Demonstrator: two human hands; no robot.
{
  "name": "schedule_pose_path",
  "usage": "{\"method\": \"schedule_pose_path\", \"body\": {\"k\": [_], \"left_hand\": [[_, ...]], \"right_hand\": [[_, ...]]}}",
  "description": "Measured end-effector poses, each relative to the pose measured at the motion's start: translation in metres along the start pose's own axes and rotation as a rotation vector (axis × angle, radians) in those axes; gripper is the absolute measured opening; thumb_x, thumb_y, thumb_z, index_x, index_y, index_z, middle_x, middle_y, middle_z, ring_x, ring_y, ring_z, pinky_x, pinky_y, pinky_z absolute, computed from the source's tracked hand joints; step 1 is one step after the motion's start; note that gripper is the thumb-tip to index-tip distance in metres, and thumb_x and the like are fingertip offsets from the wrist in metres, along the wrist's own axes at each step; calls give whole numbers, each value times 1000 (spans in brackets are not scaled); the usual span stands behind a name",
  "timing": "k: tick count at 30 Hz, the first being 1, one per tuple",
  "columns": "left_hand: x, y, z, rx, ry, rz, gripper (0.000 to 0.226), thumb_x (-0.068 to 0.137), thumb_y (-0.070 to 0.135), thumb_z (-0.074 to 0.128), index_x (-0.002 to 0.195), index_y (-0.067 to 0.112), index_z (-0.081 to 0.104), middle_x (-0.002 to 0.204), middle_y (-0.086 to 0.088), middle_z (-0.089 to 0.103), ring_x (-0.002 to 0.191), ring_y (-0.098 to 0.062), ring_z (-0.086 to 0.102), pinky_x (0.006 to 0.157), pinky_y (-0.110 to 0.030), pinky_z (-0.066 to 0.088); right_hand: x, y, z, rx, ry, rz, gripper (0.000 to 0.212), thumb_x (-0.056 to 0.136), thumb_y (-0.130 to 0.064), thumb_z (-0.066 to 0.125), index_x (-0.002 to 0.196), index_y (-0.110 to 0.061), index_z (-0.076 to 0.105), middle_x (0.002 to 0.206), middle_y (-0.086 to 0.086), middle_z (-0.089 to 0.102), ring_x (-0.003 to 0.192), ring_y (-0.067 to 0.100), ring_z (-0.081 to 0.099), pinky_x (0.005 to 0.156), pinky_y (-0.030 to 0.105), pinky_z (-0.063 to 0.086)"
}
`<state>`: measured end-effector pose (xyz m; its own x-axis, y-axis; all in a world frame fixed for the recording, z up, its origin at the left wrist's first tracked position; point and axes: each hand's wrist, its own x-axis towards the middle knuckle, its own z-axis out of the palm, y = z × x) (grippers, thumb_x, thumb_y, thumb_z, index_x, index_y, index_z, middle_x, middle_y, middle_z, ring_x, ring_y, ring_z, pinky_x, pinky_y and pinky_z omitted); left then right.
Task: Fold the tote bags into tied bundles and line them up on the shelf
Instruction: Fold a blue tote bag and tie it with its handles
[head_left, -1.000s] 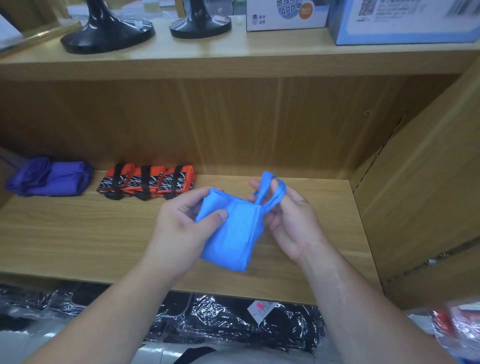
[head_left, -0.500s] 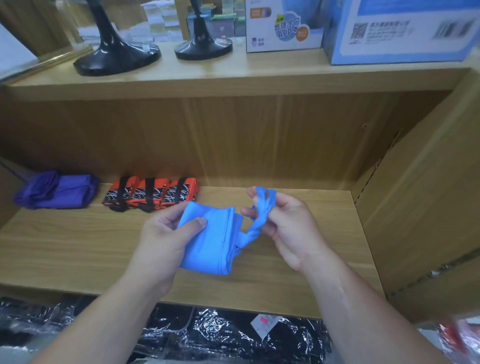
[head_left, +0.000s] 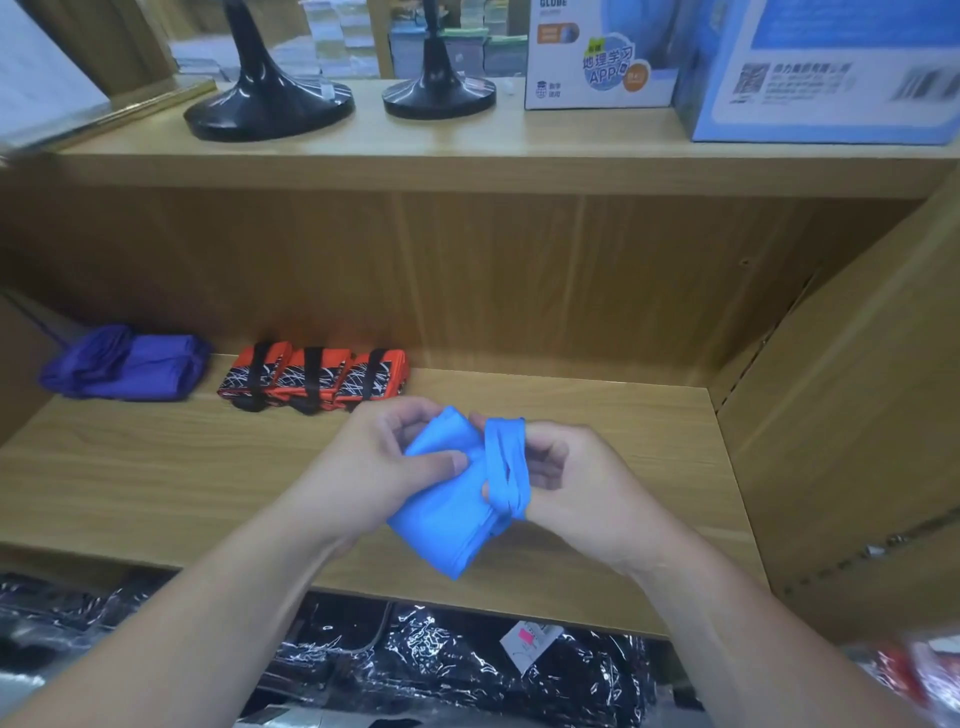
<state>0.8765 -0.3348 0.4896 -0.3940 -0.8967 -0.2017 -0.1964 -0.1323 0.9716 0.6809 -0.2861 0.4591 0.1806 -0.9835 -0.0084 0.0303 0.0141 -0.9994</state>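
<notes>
Gripping a folded blue tote bag (head_left: 447, 519) over the wooden shelf (head_left: 156, 467), we are pinching its upper edge with our left hand (head_left: 384, 467), thumb on the cloth, while our right hand (head_left: 571, 483) is curling round its looped straps (head_left: 506, 467). The bag is hanging between both hands, smooth and thickly layered. Three tied orange bundles (head_left: 317, 379) and a purple bag (head_left: 124, 364) are lying at the back left.

The folded blue bag (head_left: 447, 514) was tilted above the shelf (head_left: 156, 467), its straps (head_left: 504, 467) looped across it. Three orange bundles (head_left: 317, 379) and a purple bundle (head_left: 124, 364) lay at the back left.
</notes>
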Motion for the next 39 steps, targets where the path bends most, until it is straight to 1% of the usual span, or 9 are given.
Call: {"method": "schedule_pose_path", "body": {"k": [5,10,13,20,24,30,34,37,39], "left_hand": [[2,8,-1,51,-112,21,24,72,10,78,79,13,55,73,-10,66,62,-20,60,54,-26,48],[3,11,8,-67,-37,14,30,69,9,76,86,11,51,71,-10,67,59,-23,62,56,-29,48],[3,12,9,-284,27,-4,28,64,8,75,85,11,58,81,-19,71,65,-27,66,59,-30,49],[-17,-2,36,-729,260,-153,54,71,12,80,122,2,64,113,-17,74,98,-28,72,82,-41,59],[-15,5,30,-595,258,-117,26,65,9,78,90,8,69,92,-11,77,78,-24,73,68,-33,61],[-13,9,16,-354,126,-114,11,60,9,78,64,17,71,84,-10,74,72,-26,69,70,-35,53],[-17,17,15,-347,12,-76,14,62,0,74,67,9,64,88,-10,77,71,-22,72,63,-29,58],[-15,27,15,-308,-33,-71,18,62,-2,73,71,4,58,86,-9,77,73,-18,73,61,-26,57],[-14,32,16,-307,-58,-90,18,62,-4,72,70,4,58,88,-9,77,76,-16,74,61,-24,56]], "right_hand": [[-2,-6,3,-28,-25,-59,35,80,2,74,108,-18,71,110,-3,76,105,9,70,85,21,54],[-1,-5,2,-27,3,-82,43,83,2,62,117,-23,67,117,6,73,113,25,67,93,44,55],[0,-5,0,10,65,-84,48,84,2,64,122,-26,64,119,-7,73,113,12,67,90,32,57],[-5,3,9,-4,195,-93,47,78,-3,68,118,-29,66,114,-11,74,108,10,69,91,38,59],[-10,0,14,-32,162,-114,47,76,-2,65,103,-40,73,112,3,74,100,15,69,91,46,56],[-20,6,17,-23,106,-145,43,79,1,75,116,-19,70,116,-4,75,111,17,70,93,34,57],[-26,5,18,12,84,-182,58,81,10,70,124,-27,63,127,-14,69,124,9,62,102,26,50],[-27,6,19,80,48,-187,58,83,4,67,134,-23,56,141,-4,61,135,16,53,113,43,42],[-29,4,19,106,42,-201,59,84,1,66,136,-24,53,142,-4,60,135,17,53,113,45,42]]}}
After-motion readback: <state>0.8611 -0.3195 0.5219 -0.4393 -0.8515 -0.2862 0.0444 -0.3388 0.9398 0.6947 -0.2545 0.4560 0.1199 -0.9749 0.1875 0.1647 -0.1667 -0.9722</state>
